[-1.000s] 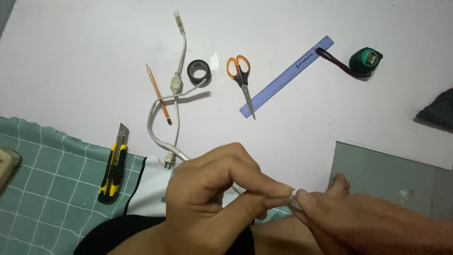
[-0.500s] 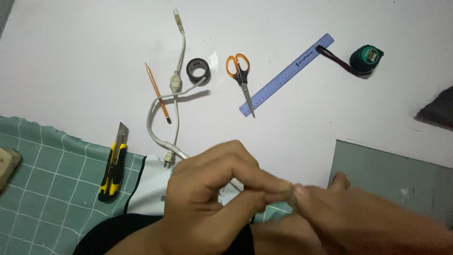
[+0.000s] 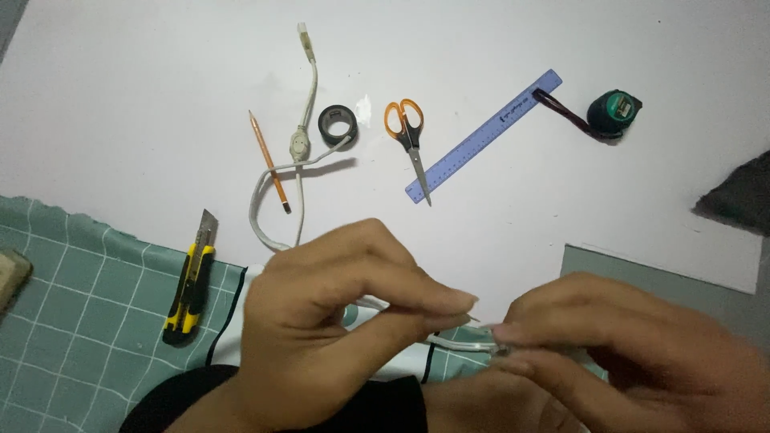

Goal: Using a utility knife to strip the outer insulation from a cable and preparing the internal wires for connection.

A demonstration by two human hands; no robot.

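— What are you holding, and how much of it is showing?

— My left hand is pinching a thin white cable, thumb and fingers clenched on it just above the green gridded cutting mat. My right hand is blurring at the lower right, its fingers closing on the cable's clear end piece. I cannot make out that piece's shape, and my left hand is covering the stretch of cable under it. Both wrists are running off the bottom edge.

— Where is the rest of the cable lying?

— It is looping up over the white tabletop, passing a small oval switch and ending in a pale plug near the top edge.

— Any room around you?

— Open white tabletop is spreading to the upper left and between my hands and the tools. A grey sheet is lying behind my right hand, and a dark shape is being cut off at the right edge.

— And the tools?

— An orange pencil is crossing the cable loop, a black roll of tape is touching the cable, and orange-handled scissors are lying beside a blue plastic ruler. A green and black tape measure is sitting at the ruler's far end. A yellow and black utility knife is resting on the mat.
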